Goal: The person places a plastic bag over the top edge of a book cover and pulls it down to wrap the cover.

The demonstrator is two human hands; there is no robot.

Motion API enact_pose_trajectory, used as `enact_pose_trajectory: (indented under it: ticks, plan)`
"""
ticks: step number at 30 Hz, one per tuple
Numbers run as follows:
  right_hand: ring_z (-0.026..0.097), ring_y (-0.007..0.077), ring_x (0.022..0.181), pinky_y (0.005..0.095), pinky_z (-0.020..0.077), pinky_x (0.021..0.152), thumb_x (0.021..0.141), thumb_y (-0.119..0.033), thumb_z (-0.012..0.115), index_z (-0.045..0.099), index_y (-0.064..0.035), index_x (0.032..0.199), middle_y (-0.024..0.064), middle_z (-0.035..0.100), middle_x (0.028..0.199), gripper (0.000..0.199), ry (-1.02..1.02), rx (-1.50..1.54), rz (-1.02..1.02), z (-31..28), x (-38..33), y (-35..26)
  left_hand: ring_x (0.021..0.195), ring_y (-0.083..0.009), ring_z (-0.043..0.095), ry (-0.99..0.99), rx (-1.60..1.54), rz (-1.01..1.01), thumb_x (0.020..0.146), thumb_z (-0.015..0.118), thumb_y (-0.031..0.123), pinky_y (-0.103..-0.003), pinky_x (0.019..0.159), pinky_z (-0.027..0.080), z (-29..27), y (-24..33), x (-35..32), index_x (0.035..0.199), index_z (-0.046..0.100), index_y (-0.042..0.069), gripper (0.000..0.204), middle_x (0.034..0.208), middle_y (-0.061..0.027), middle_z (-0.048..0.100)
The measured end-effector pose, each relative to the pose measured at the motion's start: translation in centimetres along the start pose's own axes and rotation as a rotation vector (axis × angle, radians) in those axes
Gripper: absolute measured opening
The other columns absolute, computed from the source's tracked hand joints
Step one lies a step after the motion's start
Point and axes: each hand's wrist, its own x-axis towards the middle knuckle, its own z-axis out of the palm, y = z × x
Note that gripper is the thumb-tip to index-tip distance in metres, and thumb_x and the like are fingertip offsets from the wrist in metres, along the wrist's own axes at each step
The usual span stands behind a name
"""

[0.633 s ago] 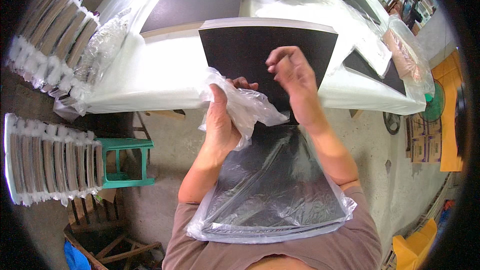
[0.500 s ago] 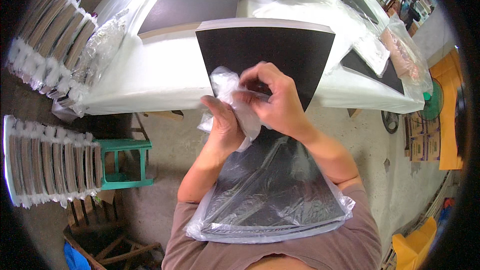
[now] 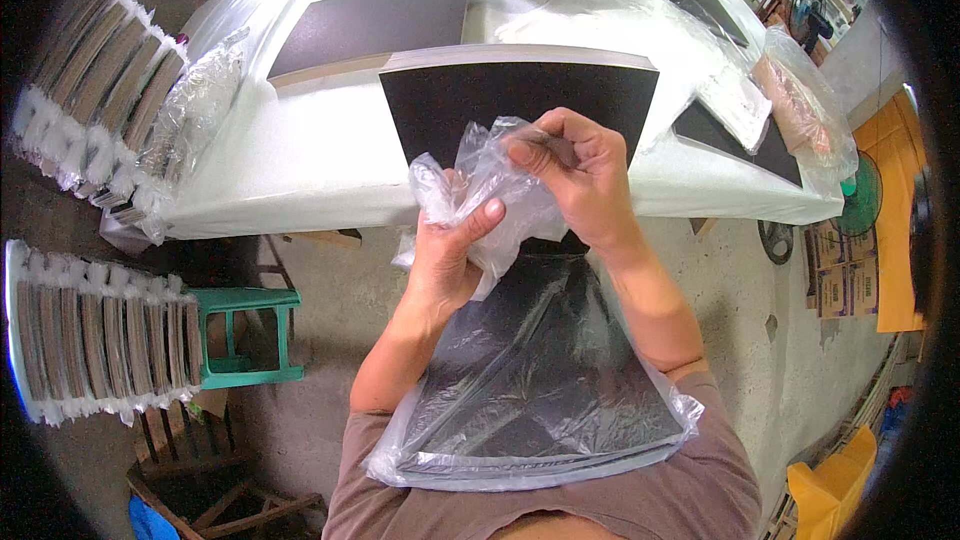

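- Clear, crinkled plastic fills the middle of the view: a see-through bag [image 3: 530, 390] wrapped round a stack of black square sheets [image 3: 540, 410], which leans against the person's chest at the lower edge and reaches up toward the hands.
- The left hand [image 3: 450, 255] comes up from the lower edge and is clenched round the gathered mouth of the bag, thumb pressed across the bunched film.
- The right hand [image 3: 580, 175] sits just above and to the right of it, fingers curled and pinching the same bunched plastic, touching the left hand's bundle.
- Both hands are held in the air in front of a white-covered table [image 3: 300, 160], near its front edge.
- On the table, directly behind the hands, lies a thick pile of black sheets [image 3: 470, 100] with pale edges.
- Farther back on the left lies another dark sheet [image 3: 370, 25] on a pale board.
- More dark sheets and loose plastic lie at the table's right end.
- At the left, rows of bagged packs [image 3: 90, 340] stand on edge, with a second row [image 3: 100, 90] higher up beside the table.
- A green plastic stool [image 3: 245, 335] stands on the concrete floor [image 3: 780, 340] next to the lower row.
- A yellow container [image 3: 835, 480] shows at the lower right.
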Motion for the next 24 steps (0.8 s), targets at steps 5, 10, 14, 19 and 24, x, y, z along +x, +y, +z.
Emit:
enact_pose_trajectory:
  ticks: [5,10,14,19,24]
  plan:
    - [0.052,0.0166,0.065,0.0291,0.0308,0.067,0.067,-0.009,0.064,0.065,-0.0140,0.087,0.0041,0.057,0.069,0.021,0.132,-0.865,-0.591,0.4,-0.1,1.0,0.091,-0.0157,0.051,-0.060,-0.107,-0.124,0.078,0.061,0.023,-0.031,0.075,0.044,0.0,-0.4,0.0,0.109,0.045,0.008,0.038,0.101,-0.0037,0.052]
    - [0.055,0.0115,0.068,0.0265,0.0341,0.072,0.074,-0.007,0.059,0.059,-0.0137,0.103,0.0063,0.061,0.071,0.029,0.187,-0.541,-0.358,0.2,-0.4,0.8,0.085,-0.0130,0.052,0.033,-0.126,-0.026,0.082,0.056,0.024,-0.030,0.073,0.044,-0.1,-0.1,0.7,0.087,0.048,0.011,0.016,0.090,-0.0012,0.053]
    - [0.056,0.0096,0.071,0.0215,0.0434,0.067,0.079,-0.008,0.057,0.058,-0.0052,0.102,0.0037,0.060,0.070,0.024,0.246,0.008,-0.145,1.3,0.1,0.8,0.081,-0.0115,0.052,0.105,-0.147,0.000,0.082,0.056,0.024,-0.029,0.071,0.044,0.4,0.0,0.9,0.082,0.047,0.013,0.015,0.084,0.0003,0.052]
    - [0.053,0.0087,0.064,0.0196,0.0439,0.058,0.079,-0.009,0.057,0.058,-0.0017,0.091,0.0019,0.059,0.072,0.014,0.079,0.300,0.091,0.0,0.0,2.5,0.077,-0.0100,0.051,0.157,-0.143,0.033,0.083,0.054,0.029,-0.026,0.067,0.043,-0.4,-0.2,1.0,0.082,0.047,0.014,0.017,0.080,0.0013,0.052]
    - [0.054,0.0072,0.057,0.0200,0.0444,0.049,0.077,-0.010,0.060,0.059,-0.0047,0.083,0.0019,0.060,0.074,0.008,0.429,0.493,-0.024,-5.4,0.4,1.7,0.054,-0.0073,0.039,0.736,0.225,0.276,0.081,0.054,0.034,-0.022,0.049,0.035,-4.2,4.1,-0.2,0.074,0.046,0.011,0.026,0.062,0.0042,0.041]
